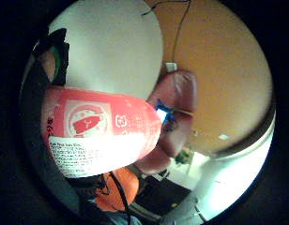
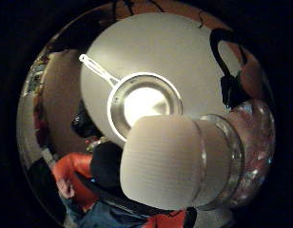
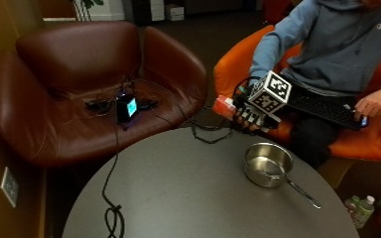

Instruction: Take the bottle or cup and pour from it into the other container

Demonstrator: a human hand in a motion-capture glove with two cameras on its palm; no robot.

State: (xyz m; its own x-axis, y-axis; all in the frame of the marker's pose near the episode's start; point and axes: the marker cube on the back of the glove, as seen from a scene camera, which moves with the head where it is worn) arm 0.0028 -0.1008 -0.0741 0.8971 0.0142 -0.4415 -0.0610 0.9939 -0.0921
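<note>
— Seated in an orange chair (image 3: 233,64), blue-grey sweatshirt, at a round grey table (image 3: 177,188). Right hand (image 3: 253,116) in its black glove raised just past the far edge of the table, fingers curled round a bottle (image 3: 224,105).

— Which way up, that bottle?

— Lying roughly level in the grip, well off the tabletop. Red label end sticking out of the hand toward the brown leather armchair (image 3: 78,84). In the little finger side palm view, close against the palm: red label with a white panel of small print (image 1: 95,133). In the thumb side palm view, a broad ribbed white cap (image 2: 158,161) on a clear neck, still on.

— And the other container?

— A small steel saucepan (image 3: 268,164), upright on the table near the person, long handle (image 3: 302,192) pointing toward the near right edge. Well apart from the bottle, lower and to one side of it. Seen from the thumb side palm camera straight down into its bowl (image 2: 144,102), shiny and bright inside; contents hard to tell.

— Anything else about?

— Bare left hand (image 3: 375,103) resting on a black keyboard (image 3: 326,106) across the lap. A black cable (image 3: 114,208) running over the table. A small device with a lit blue screen (image 3: 126,106) on the armchair seat among more cables. A few small bottles (image 3: 369,206) on the floor by the table
</note>
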